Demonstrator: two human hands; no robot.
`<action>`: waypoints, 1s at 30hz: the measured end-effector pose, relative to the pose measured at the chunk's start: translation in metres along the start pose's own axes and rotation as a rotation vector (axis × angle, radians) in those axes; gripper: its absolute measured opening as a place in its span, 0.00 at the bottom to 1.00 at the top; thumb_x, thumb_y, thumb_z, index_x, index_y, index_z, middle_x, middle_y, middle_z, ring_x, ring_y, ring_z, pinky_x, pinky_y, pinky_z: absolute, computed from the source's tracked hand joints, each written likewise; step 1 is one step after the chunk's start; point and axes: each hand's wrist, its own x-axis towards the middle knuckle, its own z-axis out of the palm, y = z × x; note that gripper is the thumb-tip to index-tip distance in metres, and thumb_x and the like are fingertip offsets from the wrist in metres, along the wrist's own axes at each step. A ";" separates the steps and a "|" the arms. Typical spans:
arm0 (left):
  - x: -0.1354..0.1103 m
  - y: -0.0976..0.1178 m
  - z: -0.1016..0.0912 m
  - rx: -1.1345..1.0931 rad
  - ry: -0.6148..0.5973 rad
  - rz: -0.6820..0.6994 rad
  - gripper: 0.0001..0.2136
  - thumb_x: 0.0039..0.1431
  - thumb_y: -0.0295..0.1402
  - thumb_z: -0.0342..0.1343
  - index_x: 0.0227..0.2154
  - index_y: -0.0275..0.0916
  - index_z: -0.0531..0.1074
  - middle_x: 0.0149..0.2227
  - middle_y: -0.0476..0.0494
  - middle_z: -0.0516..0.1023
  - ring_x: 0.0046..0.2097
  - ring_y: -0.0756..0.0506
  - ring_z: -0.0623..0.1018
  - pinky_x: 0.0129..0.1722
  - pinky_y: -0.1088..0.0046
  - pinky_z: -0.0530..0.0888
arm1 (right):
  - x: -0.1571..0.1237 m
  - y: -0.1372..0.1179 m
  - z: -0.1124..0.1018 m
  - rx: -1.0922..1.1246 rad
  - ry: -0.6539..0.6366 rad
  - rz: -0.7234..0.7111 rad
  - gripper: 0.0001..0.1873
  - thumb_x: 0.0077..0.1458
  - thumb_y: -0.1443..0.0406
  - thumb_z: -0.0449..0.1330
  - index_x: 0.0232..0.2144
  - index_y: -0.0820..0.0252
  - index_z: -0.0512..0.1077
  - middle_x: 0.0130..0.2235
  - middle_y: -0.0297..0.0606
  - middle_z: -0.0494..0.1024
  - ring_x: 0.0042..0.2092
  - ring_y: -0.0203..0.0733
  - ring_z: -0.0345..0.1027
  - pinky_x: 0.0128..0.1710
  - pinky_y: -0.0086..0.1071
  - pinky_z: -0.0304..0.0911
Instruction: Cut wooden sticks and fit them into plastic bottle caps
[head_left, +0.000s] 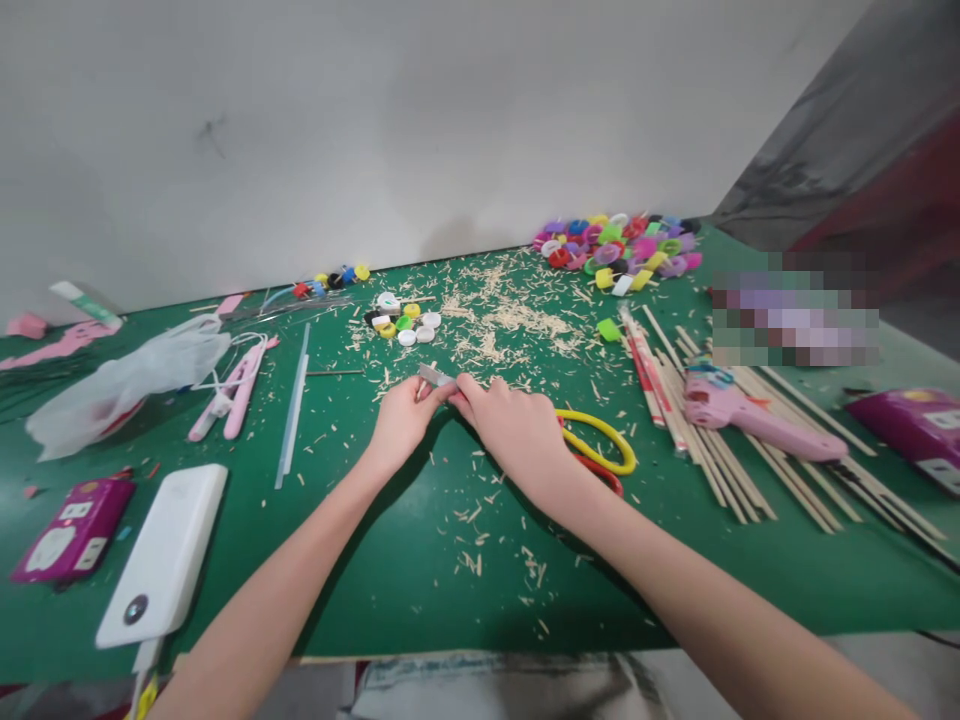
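My right hand (517, 425) is closed around a short flat metal knife blade (433, 375), whose end sticks out toward the left. Close against it, my left hand (405, 415) pinches with thumb and fingers; what lies in that pinch is hidden. The hands nearly touch above the green table (405, 570). Scissors with yellow and red handles (626, 450) lie partly behind my right hand. Pale wood shavings (495, 325) are strewn beyond the hands and in front of them. A small group of bottle caps (405, 322) lies just past my left hand.
A heap of colourful caps (615, 250) lies at the back right. Wooden sticks (735, 470) and a pink glue gun (750, 415) are on the right. At left lie a pink hair straightener (244, 390), a plastic bag (127, 385), a white power bank (165, 555) and a purple packet (75, 530).
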 end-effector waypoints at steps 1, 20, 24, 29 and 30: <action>0.001 0.000 0.000 0.008 -0.006 -0.005 0.21 0.50 0.46 0.55 0.16 0.40 0.51 0.18 0.56 0.51 0.24 0.53 0.53 0.25 0.73 0.50 | -0.001 -0.003 0.001 -0.002 0.006 0.024 0.23 0.66 0.54 0.36 0.45 0.55 0.66 0.31 0.43 0.75 0.26 0.39 0.70 0.22 0.27 0.43; -0.007 -0.001 -0.001 -0.161 -0.044 0.009 0.18 0.53 0.45 0.54 0.20 0.40 0.56 0.18 0.56 0.57 0.23 0.53 0.57 0.25 0.74 0.56 | 0.011 0.009 0.002 0.127 0.095 -0.057 0.19 0.62 0.60 0.42 0.43 0.58 0.69 0.34 0.41 0.76 0.29 0.38 0.69 0.23 0.30 0.38; -0.009 -0.002 0.000 -0.215 -0.058 0.002 0.14 0.51 0.45 0.57 0.26 0.38 0.65 0.23 0.52 0.67 0.26 0.52 0.64 0.27 0.75 0.60 | 0.012 0.005 0.005 0.126 0.084 -0.144 0.16 0.59 0.61 0.44 0.42 0.58 0.69 0.36 0.40 0.75 0.33 0.38 0.68 0.24 0.31 0.39; -0.007 -0.004 0.001 -0.233 -0.052 0.014 0.13 0.52 0.42 0.57 0.27 0.37 0.67 0.23 0.52 0.68 0.26 0.52 0.65 0.27 0.75 0.62 | 0.014 0.001 0.005 0.072 0.046 -0.086 0.18 0.62 0.59 0.42 0.42 0.58 0.68 0.36 0.41 0.75 0.31 0.38 0.68 0.23 0.31 0.38; -0.006 -0.004 0.001 -0.238 -0.051 0.013 0.12 0.53 0.42 0.57 0.27 0.38 0.66 0.22 0.53 0.66 0.25 0.53 0.64 0.27 0.75 0.62 | 0.014 0.001 0.005 0.064 0.053 -0.086 0.18 0.63 0.59 0.41 0.42 0.58 0.68 0.36 0.41 0.76 0.31 0.37 0.68 0.23 0.31 0.38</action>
